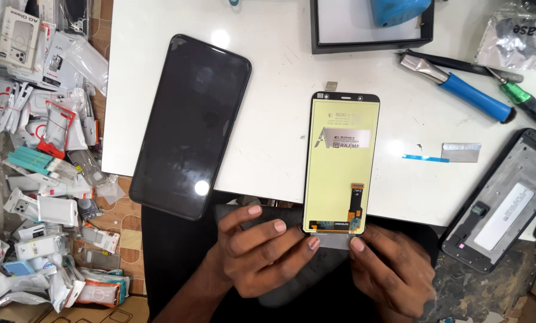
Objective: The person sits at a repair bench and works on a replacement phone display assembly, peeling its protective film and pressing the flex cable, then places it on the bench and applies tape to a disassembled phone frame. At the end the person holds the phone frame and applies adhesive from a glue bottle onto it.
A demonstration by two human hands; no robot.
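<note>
White worktable (268, 90) fills the upper frame. Lower centre: left hand (259, 251) and right hand (390, 269) pinch a thin clear film (330, 241) between thumb and fingertips, both grips narrow and closed on it. Yellow-backed display panel (341, 162) lies face down, its bottom edge touching the film just above the fingertips. Black phone (190, 122) lies left of it; blue-handled tool (459, 87) lies upper right.
</note>
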